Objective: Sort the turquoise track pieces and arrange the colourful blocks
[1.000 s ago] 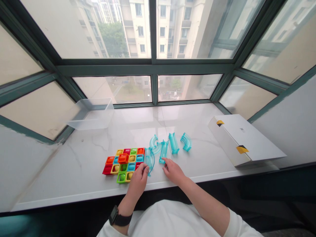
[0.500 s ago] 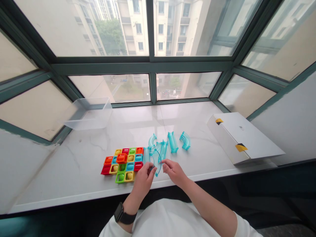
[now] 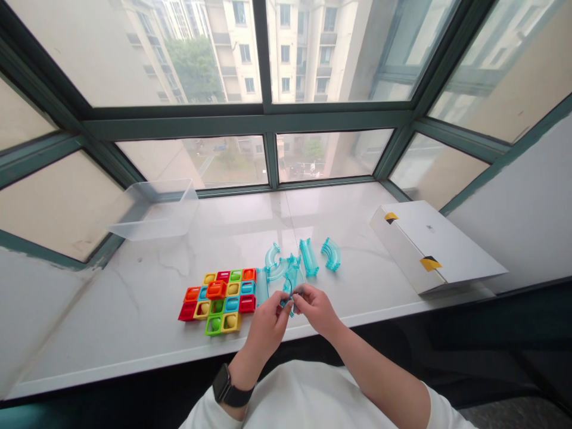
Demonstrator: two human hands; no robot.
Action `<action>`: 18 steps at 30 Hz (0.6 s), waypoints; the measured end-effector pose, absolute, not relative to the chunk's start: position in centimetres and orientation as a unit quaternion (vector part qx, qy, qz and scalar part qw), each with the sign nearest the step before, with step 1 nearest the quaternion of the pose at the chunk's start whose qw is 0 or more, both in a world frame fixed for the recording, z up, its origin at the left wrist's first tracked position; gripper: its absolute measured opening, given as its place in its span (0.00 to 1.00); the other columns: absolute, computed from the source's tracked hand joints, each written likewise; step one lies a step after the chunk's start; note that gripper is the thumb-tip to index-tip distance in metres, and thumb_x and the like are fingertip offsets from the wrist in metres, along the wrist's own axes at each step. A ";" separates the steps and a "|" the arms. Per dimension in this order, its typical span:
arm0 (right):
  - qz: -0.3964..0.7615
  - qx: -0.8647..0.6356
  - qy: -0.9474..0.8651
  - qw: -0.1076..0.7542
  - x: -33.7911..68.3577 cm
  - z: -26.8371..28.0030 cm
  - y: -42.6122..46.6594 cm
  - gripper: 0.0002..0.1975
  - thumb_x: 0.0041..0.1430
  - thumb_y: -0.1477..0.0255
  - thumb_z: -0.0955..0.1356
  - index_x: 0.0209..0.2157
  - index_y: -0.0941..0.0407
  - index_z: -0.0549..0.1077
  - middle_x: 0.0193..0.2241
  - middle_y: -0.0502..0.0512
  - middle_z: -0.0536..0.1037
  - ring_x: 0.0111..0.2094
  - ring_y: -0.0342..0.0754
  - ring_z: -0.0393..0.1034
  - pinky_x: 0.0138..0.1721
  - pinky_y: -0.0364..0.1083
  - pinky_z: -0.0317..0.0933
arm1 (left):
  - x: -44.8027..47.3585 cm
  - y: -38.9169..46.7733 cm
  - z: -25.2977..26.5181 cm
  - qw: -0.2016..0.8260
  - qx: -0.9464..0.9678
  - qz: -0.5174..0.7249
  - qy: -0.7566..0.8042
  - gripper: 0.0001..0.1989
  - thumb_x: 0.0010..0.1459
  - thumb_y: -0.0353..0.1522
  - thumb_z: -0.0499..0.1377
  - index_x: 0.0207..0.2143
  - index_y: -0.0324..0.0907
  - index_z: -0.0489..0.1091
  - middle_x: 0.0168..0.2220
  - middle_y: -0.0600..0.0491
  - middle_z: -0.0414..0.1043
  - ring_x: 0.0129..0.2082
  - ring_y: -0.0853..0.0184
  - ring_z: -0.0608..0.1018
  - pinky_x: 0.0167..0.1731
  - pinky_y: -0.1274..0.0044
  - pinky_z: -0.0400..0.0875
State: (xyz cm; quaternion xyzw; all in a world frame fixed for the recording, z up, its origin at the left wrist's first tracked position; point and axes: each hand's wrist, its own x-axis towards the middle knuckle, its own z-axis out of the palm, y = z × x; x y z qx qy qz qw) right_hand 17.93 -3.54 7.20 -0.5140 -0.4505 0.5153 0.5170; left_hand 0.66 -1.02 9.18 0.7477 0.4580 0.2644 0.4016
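Observation:
My left hand (image 3: 269, 317) and my right hand (image 3: 316, 311) meet close together over the sill's front part. Both have their fingertips pinched on a thin, curved teal strip (image 3: 291, 286); its exact kind is unclear, and fingers cover much of it. Just beyond lie clear turquoise track pieces: a curved one (image 3: 270, 255), a straight one (image 3: 308, 258) and another curved one (image 3: 331, 255). A further straight piece (image 3: 262, 287) lies beside the colourful hollow blocks (image 3: 232, 304), left of my left hand. One orange block (image 3: 217, 289) sits raised on the others.
A clear plastic bin (image 3: 154, 229) stands at the back left of the white marble-look sill (image 3: 147, 322). At the right is a white box (image 3: 440, 238) with yellow-and-black tabs. Green-framed windows (image 3: 179, 128) surround the sill.
My hands have come closer together, and the right hand now grips nearer the left one. Less of the thin strip shows. The whole view has shifted slightly.

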 end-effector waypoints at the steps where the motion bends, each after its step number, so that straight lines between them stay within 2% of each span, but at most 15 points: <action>1: 0.512 -0.515 -0.452 0.518 18.0 7.1 -3.6 0.11 0.64 0.61 0.71 0.37 0.55 0.76 0.25 0.48 0.76 0.27 0.45 0.71 0.32 0.44 0.67 | 0.7 -1.1 9.2 0.394 0.752 0.264 0.458 0.12 0.72 0.41 0.53 0.43 0.45 0.71 0.30 0.54 0.78 0.28 0.64 0.78 0.31 0.75 0.67; 5: 0.510 -0.511 -0.452 0.524 18.1 6.5 -3.5 0.13 0.66 0.58 0.71 0.38 0.55 0.76 0.27 0.49 0.77 0.29 0.45 0.72 0.33 0.45 0.68 | 0.9 -1.2 9.1 0.378 0.761 0.264 0.457 0.10 0.72 0.40 0.52 0.45 0.46 0.69 0.32 0.53 0.80 0.31 0.62 0.81 0.32 0.75 0.67; 9: 0.513 -0.506 -0.455 0.524 18.4 6.0 -3.3 0.16 0.66 0.55 0.71 0.41 0.54 0.76 0.28 0.50 0.79 0.29 0.47 0.73 0.35 0.46 0.70 | 1.2 -1.0 9.0 0.371 0.768 0.250 0.459 0.07 0.72 0.37 0.52 0.44 0.46 0.67 0.30 0.54 0.79 0.29 0.63 0.81 0.30 0.76 0.66; 12: 0.461 -0.532 -0.468 0.534 19.2 6.4 -2.9 0.17 0.68 0.54 0.69 0.42 0.54 0.76 0.30 0.51 0.79 0.32 0.48 0.74 0.36 0.46 0.69 | 1.3 -0.9 8.9 0.356 0.783 0.231 0.455 0.06 0.71 0.34 0.51 0.44 0.46 0.67 0.28 0.55 0.77 0.27 0.63 0.79 0.29 0.76 0.65; 18: 0.337 -0.594 -0.518 0.515 21.2 7.4 -2.2 0.22 0.72 0.53 0.65 0.30 0.54 0.74 0.26 0.51 0.77 0.29 0.48 0.72 0.34 0.45 0.64 | 1.7 -1.0 8.8 0.344 0.803 0.196 0.444 0.08 0.70 0.33 0.50 0.44 0.47 0.68 0.27 0.54 0.75 0.27 0.62 0.79 0.29 0.75 0.62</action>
